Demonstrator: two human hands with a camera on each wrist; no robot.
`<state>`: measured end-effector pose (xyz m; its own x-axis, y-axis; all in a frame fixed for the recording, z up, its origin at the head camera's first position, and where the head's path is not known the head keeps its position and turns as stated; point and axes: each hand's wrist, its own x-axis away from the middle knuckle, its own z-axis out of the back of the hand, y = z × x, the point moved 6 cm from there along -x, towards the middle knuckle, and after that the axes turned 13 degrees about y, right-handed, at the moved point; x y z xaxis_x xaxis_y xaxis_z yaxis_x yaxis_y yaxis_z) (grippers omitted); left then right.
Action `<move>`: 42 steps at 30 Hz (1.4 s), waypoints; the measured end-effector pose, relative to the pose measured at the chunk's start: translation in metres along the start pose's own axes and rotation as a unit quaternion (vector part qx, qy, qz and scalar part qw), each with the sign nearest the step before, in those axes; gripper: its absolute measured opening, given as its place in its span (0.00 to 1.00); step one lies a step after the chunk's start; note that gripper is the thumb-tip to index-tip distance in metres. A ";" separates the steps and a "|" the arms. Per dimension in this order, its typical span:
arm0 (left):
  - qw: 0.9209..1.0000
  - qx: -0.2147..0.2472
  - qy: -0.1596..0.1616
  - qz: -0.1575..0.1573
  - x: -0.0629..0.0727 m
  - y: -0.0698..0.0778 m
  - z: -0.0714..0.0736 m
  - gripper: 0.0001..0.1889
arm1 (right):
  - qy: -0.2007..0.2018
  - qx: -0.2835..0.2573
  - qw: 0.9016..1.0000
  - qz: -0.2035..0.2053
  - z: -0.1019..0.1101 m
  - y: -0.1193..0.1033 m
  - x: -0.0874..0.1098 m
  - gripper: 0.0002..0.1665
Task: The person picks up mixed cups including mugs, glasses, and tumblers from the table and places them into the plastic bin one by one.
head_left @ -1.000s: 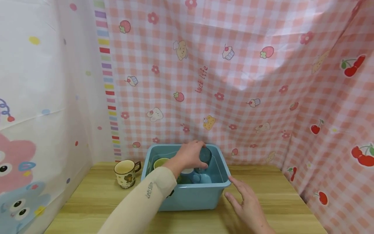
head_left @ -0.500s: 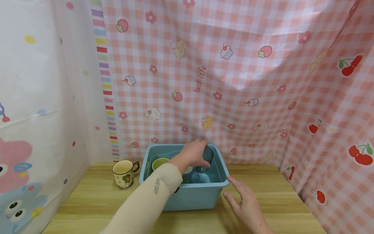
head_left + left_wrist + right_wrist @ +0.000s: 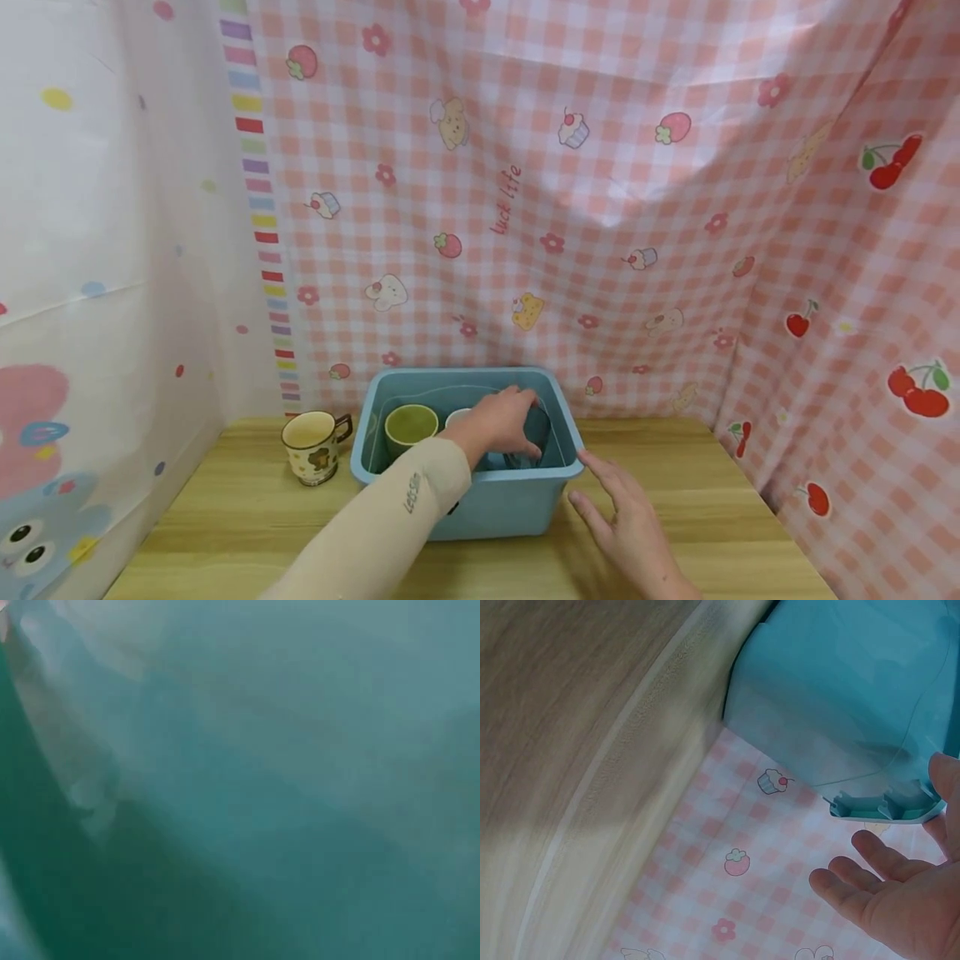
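My left hand (image 3: 501, 423) reaches into the light-blue plastic bin (image 3: 495, 504) and holds a dark bluish see-through cup (image 3: 537, 432) by its upper part. Much of that cup is behind the fingers and the bin's front wall. The left wrist view is a blur of blue-green. My right hand (image 3: 626, 525) is at the bin's right front corner, forefinger touching the rim. In the right wrist view its fingers (image 3: 847, 889) are loosely spread beside the rim. A green cup (image 3: 412, 423) stands inside the bin at the left, with a white cup (image 3: 456, 417) partly hidden beside my left wrist.
A cream mug with a brown bear print (image 3: 313, 450) stands on the wooden table (image 3: 247, 517), left of the bin. Pink checked cloth (image 3: 480, 275) hangs close behind the bin, and more cloth closes off both sides.
My left hand has lowered the dark cup deeper into the bin and slightly nearer. The green cup has come into fuller view. My right hand stays at the rim; the whole view shifts slightly.
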<state>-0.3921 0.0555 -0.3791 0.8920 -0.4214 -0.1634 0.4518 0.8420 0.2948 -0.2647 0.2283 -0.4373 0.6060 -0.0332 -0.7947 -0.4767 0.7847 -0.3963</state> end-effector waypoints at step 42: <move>0.993 -0.079 -0.061 -0.063 0.019 -0.006 -0.028 0.19 | 0.002 -0.004 1.000 -0.003 -0.001 0.001 0.000 0.37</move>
<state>-0.3787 0.0516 -0.4099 0.8282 -0.5558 -0.0721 0.5603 0.8186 0.1260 -0.2657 0.2287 -0.4381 0.6057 -0.0405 -0.7946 -0.4780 0.7798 -0.4042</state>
